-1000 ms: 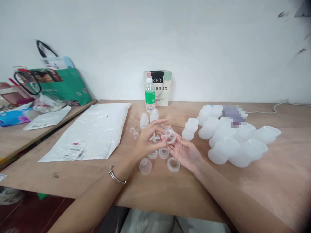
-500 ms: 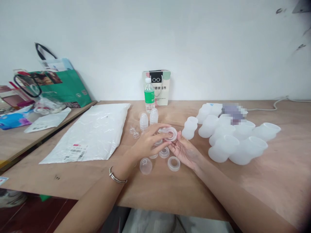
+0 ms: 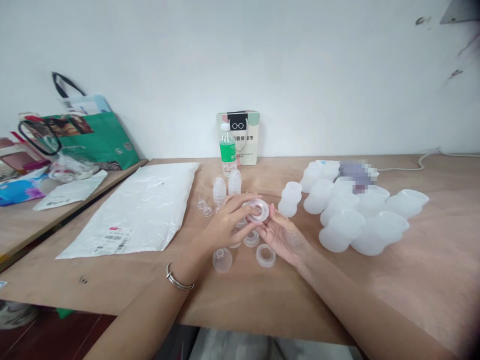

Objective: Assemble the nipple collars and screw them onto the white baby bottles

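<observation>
Holding clear ring [image 3: 265, 210] in left fingers [image 3: 238, 215] and right fingers [image 3: 278, 217], closed to its edge, above table [image 3: 232, 302], between front and back edges. Probably light, firm, slippery; best pinched across outer rim.

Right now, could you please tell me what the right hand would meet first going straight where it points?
Probably the pale ring it touches, then the left hand, though depth is unclear.

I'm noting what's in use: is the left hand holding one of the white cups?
No, the left hand grips a clear ring, while the white cups are on the table to the right.
</observation>
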Available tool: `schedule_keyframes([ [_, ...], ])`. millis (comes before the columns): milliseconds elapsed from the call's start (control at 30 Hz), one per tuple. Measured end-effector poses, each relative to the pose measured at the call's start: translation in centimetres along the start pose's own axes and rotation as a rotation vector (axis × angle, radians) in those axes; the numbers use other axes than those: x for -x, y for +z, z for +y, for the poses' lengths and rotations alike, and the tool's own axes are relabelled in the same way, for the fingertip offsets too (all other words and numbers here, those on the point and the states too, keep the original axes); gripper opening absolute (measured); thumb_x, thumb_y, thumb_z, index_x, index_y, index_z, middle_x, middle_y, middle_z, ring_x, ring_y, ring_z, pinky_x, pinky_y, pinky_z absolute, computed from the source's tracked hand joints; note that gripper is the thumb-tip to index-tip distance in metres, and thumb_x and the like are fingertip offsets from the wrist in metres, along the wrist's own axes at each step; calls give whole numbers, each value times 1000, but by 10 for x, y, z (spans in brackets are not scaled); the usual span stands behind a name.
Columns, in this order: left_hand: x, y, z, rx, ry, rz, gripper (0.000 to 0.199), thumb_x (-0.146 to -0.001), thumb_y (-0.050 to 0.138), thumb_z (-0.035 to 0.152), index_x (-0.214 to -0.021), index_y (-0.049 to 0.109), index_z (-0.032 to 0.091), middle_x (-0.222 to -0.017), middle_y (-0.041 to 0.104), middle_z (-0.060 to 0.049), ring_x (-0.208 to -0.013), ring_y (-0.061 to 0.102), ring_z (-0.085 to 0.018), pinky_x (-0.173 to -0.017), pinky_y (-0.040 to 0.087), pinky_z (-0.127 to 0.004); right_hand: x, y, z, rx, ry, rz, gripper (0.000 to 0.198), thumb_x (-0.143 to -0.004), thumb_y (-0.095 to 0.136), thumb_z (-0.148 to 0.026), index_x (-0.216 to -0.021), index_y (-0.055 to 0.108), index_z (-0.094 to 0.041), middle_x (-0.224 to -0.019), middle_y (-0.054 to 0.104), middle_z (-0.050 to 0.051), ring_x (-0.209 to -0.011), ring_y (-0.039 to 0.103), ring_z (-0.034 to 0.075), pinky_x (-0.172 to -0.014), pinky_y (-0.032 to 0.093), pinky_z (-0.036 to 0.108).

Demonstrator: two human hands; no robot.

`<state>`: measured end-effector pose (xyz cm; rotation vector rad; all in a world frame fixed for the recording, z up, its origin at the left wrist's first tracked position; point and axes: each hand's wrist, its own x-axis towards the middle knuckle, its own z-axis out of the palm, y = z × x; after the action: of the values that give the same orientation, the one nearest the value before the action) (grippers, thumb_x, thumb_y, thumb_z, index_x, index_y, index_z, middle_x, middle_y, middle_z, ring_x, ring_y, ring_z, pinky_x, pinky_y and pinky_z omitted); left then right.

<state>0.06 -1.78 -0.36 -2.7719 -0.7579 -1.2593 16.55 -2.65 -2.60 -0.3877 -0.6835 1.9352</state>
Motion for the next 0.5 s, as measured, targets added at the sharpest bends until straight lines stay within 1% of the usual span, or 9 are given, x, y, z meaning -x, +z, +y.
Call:
schedule_keyframes([
  [67,0,0,0,-31,24,33,15,-82,59,20,-97,57,19,-117,58,-12,-108,55,-23,-89,43,-41,-1,-2,0,8,7,-11,16,-74,70,-25,-88,66,-19,-91,70,1,-88,64,11,-79,51,18],
  [167,-1,1,2,-44,49,84,15,-81,60,21,-95,56,20,-113,61,-12,-101,58,-22,-85,44,-40,-2,-5,1,49,4,-25,22,-68,73,-16,-88,66,-19,-89,70,1,-85,64,10,-76,51,16],
  [233,-1,1,3,-35,52,98,15,-80,61,20,-94,55,20,-112,61,-12,-100,59,-23,-84,43,-40,-2,-6,2,60,1,-16,23,-67,74,-16,-88,66,-19,-88,69,0,-83,64,9,-76,50,16],
  [300,-1,2,4,-1,37,106,18,-80,61,20,-96,53,20,-112,61,-12,-102,58,-23,-85,43,-41,-3,-7,2,72,5,1,19,-67,74,-16,-84,66,-20,-85,69,-1,-80,63,9,-75,50,17],
  [367,-1,2,5,47,14,120,26,-80,62,21,-102,50,21,-112,61,-11,-105,58,-24,-87,42,-41,-3,-7,3,96,-1,5,12,-68,73,-15,-75,64,-20,-83,67,-2,-76,61,8,-72,49,17],
  [433,-1,1,7,69,-26,137,40,-78,64,25,-113,45,21,-110,60,-10,-104,58,-23,-87,43,-41,-3,-6,2,121,-15,-1,12,-67,73,-15,-67,62,-20,-81,66,-3,-72,59,7,-69,48,18],
  [500,-2,-1,9,58,-97,133,57,-76,67,31,-123,39,22,-107,59,-9,-100,58,-23,-86,44,-40,-3,-5,2,144,-25,-11,14,-66,74,-17,-64,61,-20,-78,64,-3,-69,56,8,-67,47,19],
])
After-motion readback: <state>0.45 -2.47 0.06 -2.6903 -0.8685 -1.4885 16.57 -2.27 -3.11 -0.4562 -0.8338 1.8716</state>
